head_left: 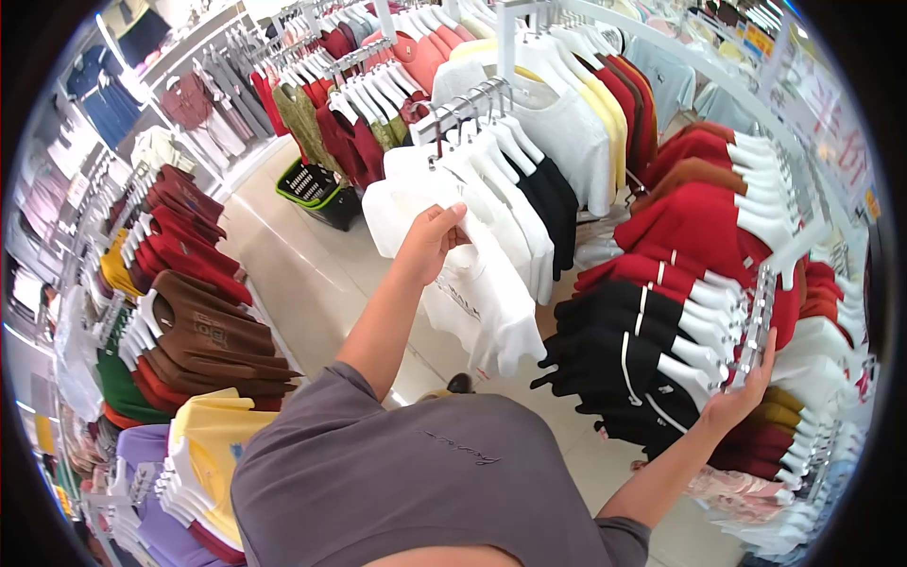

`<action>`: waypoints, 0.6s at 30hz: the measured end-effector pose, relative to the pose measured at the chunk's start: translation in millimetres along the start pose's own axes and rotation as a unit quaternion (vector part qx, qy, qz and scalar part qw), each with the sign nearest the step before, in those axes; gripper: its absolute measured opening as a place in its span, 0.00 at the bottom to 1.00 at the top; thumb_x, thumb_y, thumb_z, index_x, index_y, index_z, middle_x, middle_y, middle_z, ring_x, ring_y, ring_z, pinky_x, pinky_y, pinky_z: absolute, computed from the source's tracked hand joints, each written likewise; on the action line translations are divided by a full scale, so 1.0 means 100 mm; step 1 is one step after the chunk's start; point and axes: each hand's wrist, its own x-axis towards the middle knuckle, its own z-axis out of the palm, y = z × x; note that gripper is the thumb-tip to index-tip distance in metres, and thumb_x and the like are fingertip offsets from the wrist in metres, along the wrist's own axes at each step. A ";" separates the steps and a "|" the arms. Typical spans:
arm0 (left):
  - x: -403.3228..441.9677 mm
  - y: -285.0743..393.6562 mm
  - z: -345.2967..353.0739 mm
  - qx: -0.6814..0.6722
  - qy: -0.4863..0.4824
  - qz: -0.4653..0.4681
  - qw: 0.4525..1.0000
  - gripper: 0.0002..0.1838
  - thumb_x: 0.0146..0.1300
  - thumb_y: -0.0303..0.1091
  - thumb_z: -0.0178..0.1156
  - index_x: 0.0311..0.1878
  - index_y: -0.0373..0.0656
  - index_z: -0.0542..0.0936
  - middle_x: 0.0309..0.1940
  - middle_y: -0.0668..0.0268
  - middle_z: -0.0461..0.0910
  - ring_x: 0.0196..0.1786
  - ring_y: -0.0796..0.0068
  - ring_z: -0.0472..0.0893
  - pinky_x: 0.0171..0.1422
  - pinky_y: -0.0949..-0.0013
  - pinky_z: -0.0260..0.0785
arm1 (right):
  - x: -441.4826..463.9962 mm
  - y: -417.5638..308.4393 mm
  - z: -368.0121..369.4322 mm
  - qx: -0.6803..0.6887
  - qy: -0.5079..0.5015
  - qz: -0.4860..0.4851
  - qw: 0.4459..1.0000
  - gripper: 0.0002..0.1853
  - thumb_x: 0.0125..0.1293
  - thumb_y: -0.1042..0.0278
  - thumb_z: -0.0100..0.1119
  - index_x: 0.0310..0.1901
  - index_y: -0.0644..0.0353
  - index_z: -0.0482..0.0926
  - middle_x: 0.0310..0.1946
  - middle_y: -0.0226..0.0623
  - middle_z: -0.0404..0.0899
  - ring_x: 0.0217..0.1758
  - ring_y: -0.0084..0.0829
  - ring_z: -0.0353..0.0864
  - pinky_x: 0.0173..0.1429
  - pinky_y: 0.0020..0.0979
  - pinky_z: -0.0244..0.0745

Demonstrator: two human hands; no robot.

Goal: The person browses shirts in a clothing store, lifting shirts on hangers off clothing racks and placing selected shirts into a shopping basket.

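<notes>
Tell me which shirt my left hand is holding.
The white shirt with dark lettering, nearest you on the central rail; your left hand pinches its fabric.

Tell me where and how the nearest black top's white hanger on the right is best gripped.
Probably by the white hanger's bare stretch, from the wearer's side with the right hand: that part sticks out uncovered from the black top, and the hand is close by at the rail.

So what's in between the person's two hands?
In the head view, the white shirt and then some black clothes with white stripes hang between the left hand and the right hand.
</notes>
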 end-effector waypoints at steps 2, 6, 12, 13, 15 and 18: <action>0.19 -0.03 -0.13 0.000 0.006 -0.009 1.000 0.20 0.68 0.45 0.62 0.44 0.33 0.76 0.39 0.59 0.83 0.42 0.71 0.82 0.55 0.66 0.73 | 0.01 0.04 -0.06 -0.032 0.006 -0.018 0.999 0.37 0.65 0.52 0.47 0.70 0.71 0.63 0.69 0.47 0.65 0.70 0.41 0.68 0.73 0.40 0.64; 0.47 -0.23 -0.39 0.012 0.017 -0.043 0.999 0.22 0.66 0.47 0.64 0.43 0.33 0.76 0.37 0.61 0.81 0.40 0.73 0.80 0.53 0.68 0.73 | -0.06 -0.03 0.01 -0.069 0.071 -0.012 0.995 0.33 0.68 0.55 0.45 0.68 0.71 0.66 0.68 0.46 0.68 0.69 0.40 0.69 0.73 0.39 0.62; 0.57 -0.38 -0.61 0.008 0.000 -0.096 0.995 0.23 0.65 0.49 0.66 0.43 0.33 0.76 0.35 0.62 0.80 0.40 0.74 0.79 0.53 0.69 0.73 | -0.12 -0.14 0.10 -0.323 0.128 -0.063 0.936 0.25 0.72 0.60 0.48 0.63 0.70 0.73 0.62 0.45 0.74 0.64 0.37 0.73 0.69 0.36 0.65; 0.60 -0.37 -0.62 0.007 -0.005 -0.101 0.995 0.23 0.65 0.49 0.66 0.43 0.33 0.76 0.35 0.62 0.80 0.40 0.74 0.79 0.53 0.69 0.73 | -0.12 -0.10 0.12 -0.294 0.160 -0.036 0.942 0.24 0.73 0.61 0.50 0.63 0.70 0.73 0.61 0.44 0.74 0.63 0.35 0.74 0.67 0.35 0.67; 0.61 -0.38 -0.66 0.027 -0.011 -0.091 0.995 0.21 0.66 0.48 0.66 0.40 0.36 0.78 0.33 0.64 0.80 0.38 0.73 0.79 0.51 0.70 0.72 | -0.15 -0.11 0.20 -0.241 0.201 -0.003 0.949 0.22 0.73 0.63 0.54 0.62 0.69 0.73 0.60 0.42 0.75 0.60 0.33 0.76 0.63 0.33 0.72; 0.60 -0.31 -0.69 0.152 -0.026 -0.097 0.983 0.18 0.66 0.46 0.65 0.37 0.37 0.80 0.30 0.64 0.80 0.37 0.72 0.79 0.47 0.69 0.71 | -0.14 -0.07 0.20 -0.210 0.228 -0.004 0.951 0.22 0.72 0.64 0.55 0.62 0.69 0.74 0.58 0.42 0.76 0.56 0.32 0.78 0.58 0.32 0.75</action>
